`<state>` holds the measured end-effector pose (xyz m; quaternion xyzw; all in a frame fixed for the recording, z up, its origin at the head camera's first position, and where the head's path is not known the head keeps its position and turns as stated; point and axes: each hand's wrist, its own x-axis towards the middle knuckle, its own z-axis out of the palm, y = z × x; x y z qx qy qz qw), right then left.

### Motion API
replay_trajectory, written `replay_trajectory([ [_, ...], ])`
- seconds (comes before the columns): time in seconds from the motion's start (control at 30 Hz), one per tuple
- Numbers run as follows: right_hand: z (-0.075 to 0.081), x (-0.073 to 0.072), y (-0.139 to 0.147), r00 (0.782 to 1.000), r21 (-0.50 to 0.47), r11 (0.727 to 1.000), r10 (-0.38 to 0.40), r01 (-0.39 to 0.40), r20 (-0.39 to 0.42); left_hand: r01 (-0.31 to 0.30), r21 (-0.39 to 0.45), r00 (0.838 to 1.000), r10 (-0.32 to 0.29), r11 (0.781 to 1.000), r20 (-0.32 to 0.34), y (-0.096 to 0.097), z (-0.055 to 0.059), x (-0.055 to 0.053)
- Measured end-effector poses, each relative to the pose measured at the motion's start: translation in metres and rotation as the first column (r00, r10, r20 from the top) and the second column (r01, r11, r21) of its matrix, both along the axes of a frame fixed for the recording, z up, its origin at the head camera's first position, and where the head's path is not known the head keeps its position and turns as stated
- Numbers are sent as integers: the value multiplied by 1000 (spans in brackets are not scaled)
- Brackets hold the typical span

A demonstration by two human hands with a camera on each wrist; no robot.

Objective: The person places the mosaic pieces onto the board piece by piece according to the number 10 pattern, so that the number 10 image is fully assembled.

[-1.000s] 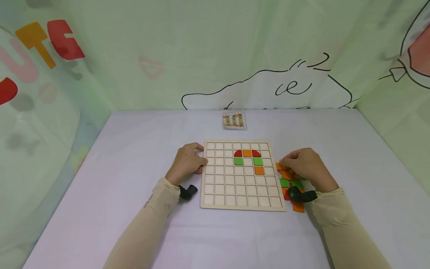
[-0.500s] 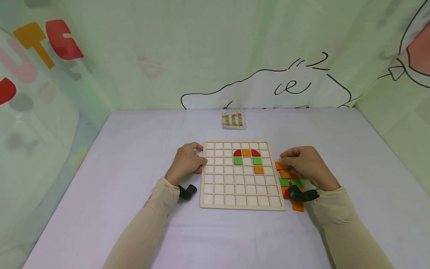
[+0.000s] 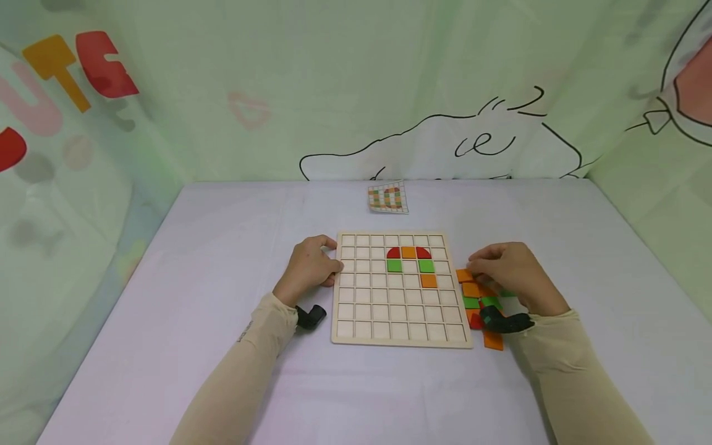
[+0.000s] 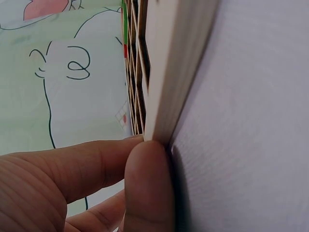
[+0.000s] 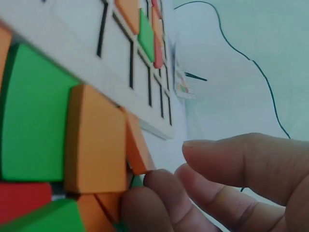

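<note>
While the left hand (image 3: 308, 271) holds the edge of the board (image 3: 363, 312) between its fingers, the right hand (image 3: 510, 272) shows a narrow gap between its fingers, just beside the loose tiles (image 3: 471, 289); whether they touch any, I cannot tell. Beyond both hands' fingers is a patterned card (image 3: 387, 198).

From above, the head view faces forward and down, taking in the whole wooden grid board (image 3: 397, 296) and the cartoon backdrop (image 3: 345, 74) beyond! The left wrist camera (image 3: 309, 317), rolled sideways, sights tight along the board's edge; the right wrist camera (image 3: 505, 319) peers low past loose tiles (image 5: 99, 140), very close. Board and backdrop: shared by both wrist views!
</note>
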<state>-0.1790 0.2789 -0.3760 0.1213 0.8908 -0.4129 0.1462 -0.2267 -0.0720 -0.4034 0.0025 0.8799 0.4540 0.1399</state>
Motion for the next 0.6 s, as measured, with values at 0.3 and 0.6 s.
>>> replay_trajectory([
  [0.3,-3,-2,-1,1000,-54,998,14,-14,4,-3,11,1000,3,1000,5,-1,0,1],
  [0.6,-4,-1,-1,1000,-40,999,24,-24,-17,11,13,1000,-11,1000,-10,-2,-3,-1],
])
